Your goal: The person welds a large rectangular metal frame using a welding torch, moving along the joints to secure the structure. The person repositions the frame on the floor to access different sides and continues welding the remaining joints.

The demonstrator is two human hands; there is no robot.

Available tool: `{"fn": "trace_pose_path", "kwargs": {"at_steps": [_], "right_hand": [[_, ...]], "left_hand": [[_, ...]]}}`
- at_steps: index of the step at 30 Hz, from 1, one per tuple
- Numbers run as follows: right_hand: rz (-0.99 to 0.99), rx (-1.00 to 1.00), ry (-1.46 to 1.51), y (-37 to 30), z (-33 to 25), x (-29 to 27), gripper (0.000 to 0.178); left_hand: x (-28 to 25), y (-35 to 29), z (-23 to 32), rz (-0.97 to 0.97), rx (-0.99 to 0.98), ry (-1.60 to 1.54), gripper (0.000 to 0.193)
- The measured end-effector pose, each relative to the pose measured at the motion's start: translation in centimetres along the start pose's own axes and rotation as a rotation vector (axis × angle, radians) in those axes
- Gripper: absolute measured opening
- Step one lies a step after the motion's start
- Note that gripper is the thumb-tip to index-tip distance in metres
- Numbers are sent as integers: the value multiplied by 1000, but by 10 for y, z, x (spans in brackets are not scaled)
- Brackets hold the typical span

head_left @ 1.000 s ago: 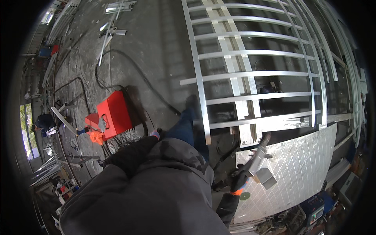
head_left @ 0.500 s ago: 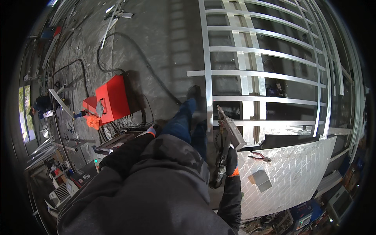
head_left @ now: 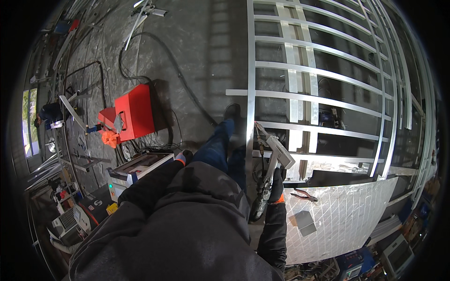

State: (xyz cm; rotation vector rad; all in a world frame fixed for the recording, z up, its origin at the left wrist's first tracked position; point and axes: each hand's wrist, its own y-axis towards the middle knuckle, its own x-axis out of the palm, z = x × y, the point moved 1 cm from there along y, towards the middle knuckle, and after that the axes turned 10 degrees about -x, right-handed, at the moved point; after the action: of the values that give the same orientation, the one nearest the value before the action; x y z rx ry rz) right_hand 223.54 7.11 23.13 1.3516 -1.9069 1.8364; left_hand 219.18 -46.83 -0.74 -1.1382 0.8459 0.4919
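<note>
My right hand (head_left: 276, 186), in a dark glove with an orange cuff, is wrapped round the handle of a grey welding gun (head_left: 280, 152). The gun's thin nozzle points up and left, close to the long rail of a silver metal frame (head_left: 318, 70), near where a crossbar meets it. I cannot tell whether its tip touches the metal. Cables run down from the gun beside my right hand. Beside my left thigh hangs my left hand (head_left: 186, 155), gloved too. Its fingers are too dark and small to read.
Right of me lies a pale quilted sheet (head_left: 342, 210) bearing red-handled pliers (head_left: 304, 195) and a grey plate (head_left: 305, 223). A red box (head_left: 134, 114) stands on the floor to the left, near a thick black hose (head_left: 180, 75). A person (head_left: 50, 114) is at far left.
The welding gun's nozzle has come closer to the frame's long rail and a crossbar, with my right hand still round the handle. The view has shifted slightly. My left hand stays by my thigh.
</note>
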Motion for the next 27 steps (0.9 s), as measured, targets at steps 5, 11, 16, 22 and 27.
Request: {"fn": "trace_pose_path", "kwargs": {"at_steps": [5, 11, 16, 22, 27], "right_hand": [[-5, 25, 20, 4, -2, 0, 67], [36, -36, -136, 5, 1, -14, 64], [-6, -402, -669, 14, 4, -18, 39], [-88, -683, -1067, 4, -11, 10, 31], [-60, -572, -1021, -2, -16, 19, 31]], "left_hand": [[-1, 11, 12, 21, -252, -335, 22], [-19, 5, 14, 3, -447, -373, 23], [-46, -1, 10, 244, 253, 389, 29], [-26, 20, 12, -89, 73, 308, 21], [-5, 21, 11, -59, -590, -456, 35]]}}
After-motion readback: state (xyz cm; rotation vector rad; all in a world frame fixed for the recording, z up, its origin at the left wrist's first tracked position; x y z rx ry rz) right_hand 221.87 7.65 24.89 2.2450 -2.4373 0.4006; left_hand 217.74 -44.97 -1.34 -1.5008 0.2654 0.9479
